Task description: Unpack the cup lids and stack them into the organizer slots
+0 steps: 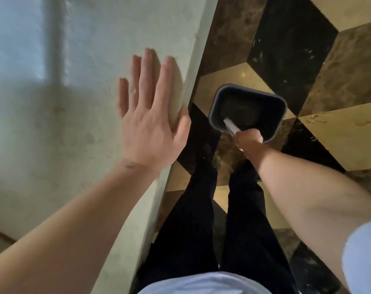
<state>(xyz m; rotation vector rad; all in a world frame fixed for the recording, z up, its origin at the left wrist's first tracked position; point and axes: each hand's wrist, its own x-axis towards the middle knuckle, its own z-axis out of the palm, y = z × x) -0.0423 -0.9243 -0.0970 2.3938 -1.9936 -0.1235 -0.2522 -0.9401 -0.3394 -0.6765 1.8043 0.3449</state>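
My left hand (147,115) lies flat and open on the pale countertop (78,102), fingers spread, thumb at the counter's edge. My right hand (248,139) reaches down over a dark grey bin (273,132) on the floor. It is closed on a crumpled piece of clear plastic wrap (230,125) that hangs into the bin's mouth. No cup lids or organizer show in this view.
The counter edge (180,134) runs diagonally from top middle to bottom left. The floor (332,132) has black, brown and cream tiles. My legs in dark trousers (201,219) stand just in front of the bin.
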